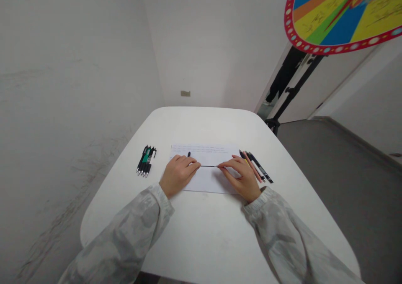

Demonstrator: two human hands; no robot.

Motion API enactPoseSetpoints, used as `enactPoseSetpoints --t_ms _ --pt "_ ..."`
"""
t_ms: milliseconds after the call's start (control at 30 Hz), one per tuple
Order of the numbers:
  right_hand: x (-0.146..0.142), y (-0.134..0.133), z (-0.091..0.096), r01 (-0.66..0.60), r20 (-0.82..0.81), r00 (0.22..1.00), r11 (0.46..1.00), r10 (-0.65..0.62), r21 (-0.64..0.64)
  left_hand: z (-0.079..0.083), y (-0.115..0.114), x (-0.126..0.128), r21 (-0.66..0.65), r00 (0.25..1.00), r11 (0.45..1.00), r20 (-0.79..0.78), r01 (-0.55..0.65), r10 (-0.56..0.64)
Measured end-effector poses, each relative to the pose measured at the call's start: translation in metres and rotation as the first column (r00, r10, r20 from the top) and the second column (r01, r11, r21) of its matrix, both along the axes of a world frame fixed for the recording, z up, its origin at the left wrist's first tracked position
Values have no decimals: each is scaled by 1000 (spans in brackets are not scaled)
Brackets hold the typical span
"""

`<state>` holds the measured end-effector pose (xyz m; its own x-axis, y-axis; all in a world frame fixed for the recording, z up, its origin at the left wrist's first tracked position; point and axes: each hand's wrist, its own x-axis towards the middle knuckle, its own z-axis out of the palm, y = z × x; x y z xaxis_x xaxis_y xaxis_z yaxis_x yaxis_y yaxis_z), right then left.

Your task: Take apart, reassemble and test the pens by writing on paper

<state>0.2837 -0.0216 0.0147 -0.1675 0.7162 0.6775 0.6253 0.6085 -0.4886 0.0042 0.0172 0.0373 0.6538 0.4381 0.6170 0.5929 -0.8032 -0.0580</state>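
Over the sheet of paper point(207, 181), my left hand point(179, 174) and my right hand point(240, 177) face each other. A thin, dark pen refill point(208, 166) stretches level between them, its ends pinched in the fingertips of each hand. Behind the left fingers a short black piece, like the end of a pen point(189, 154), sticks up; the rest of it is hidden by that hand. Faint lines of writing run across the upper part of the paper.
On the white table point(201, 234), several black and green pens point(146, 160) lie side by side at the left. Several more pens point(257, 167), some pink and black, lie right of the paper. A colourful wheel point(339, 16) stands beyond the table, with a person's dark-clothed leg point(284, 75) at the doorway.
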Motion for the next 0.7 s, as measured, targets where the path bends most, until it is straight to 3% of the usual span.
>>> enactPoseSetpoints --t_ms 700 --pt "-2 0 4 -34 7 999 999 34 -8 1 -1 1 6 999 1000 -33 -3 3"
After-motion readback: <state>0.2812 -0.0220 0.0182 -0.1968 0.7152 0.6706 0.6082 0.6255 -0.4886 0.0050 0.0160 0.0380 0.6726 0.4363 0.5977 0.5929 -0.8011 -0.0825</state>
